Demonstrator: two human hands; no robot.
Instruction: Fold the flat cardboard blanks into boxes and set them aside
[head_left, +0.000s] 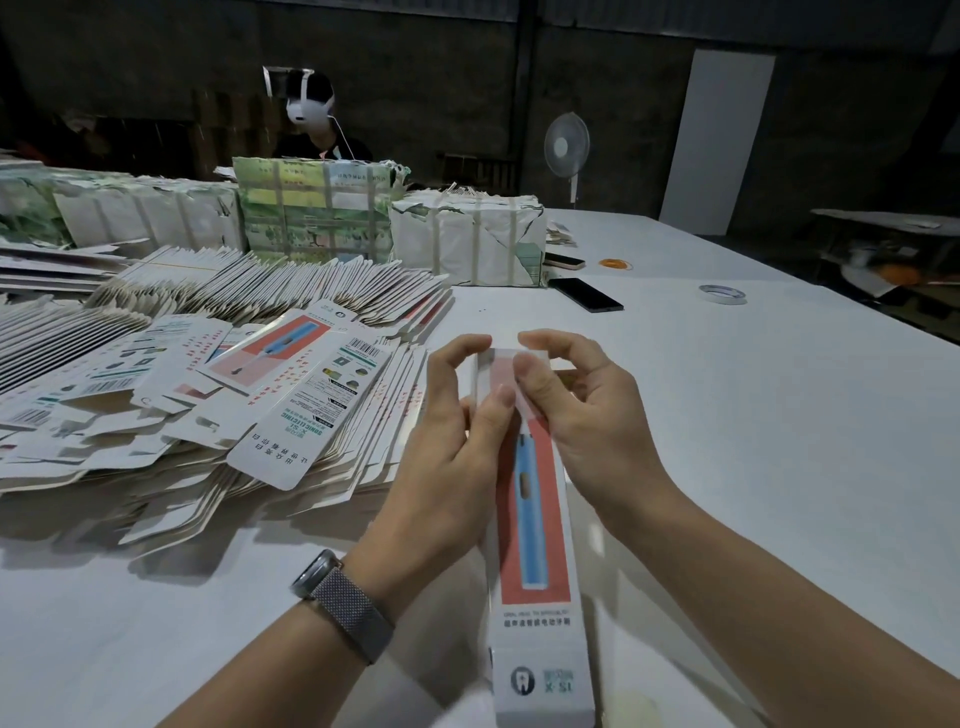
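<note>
Both hands were on it: the long box (532, 519) ran from the near edge up into the grip, left hand (447, 441) pinching its left side, right hand (587, 410) curled round its far end flap. Left of the grip, flat blanks (234, 374) sprawled in heaps across the tabletop (779, 415); beyond it lay a black phone (585, 294).

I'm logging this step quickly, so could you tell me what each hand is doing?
Left hand: grips the box at its far end.
Right hand: pinches the same end.
</note>
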